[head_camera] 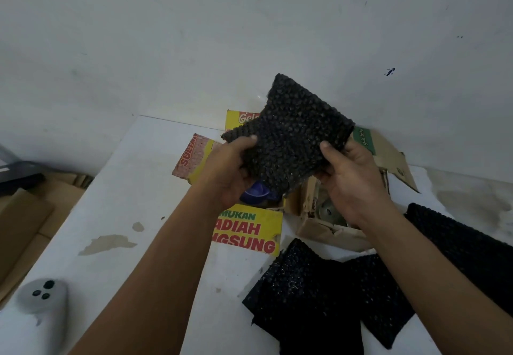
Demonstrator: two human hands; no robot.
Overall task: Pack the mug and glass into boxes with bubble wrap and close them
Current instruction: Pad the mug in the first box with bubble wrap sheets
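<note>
Gripping a black bubble-wrap sheet [288,138] between left hand [230,171] and right hand [349,182], both clamped on it, above the yellow box [249,229]; brown box [327,229] at three o'clock.

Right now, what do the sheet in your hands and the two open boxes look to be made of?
Held sheet: black bubble wrap, matte, surface covered in small round bumps. Yellow box: glossy printed cardboard, looks thin. Brown box: plain corrugated cardboard, judging by its torn, ragged edges. Both hands, left hand and right hand, grip the sheet.
</note>
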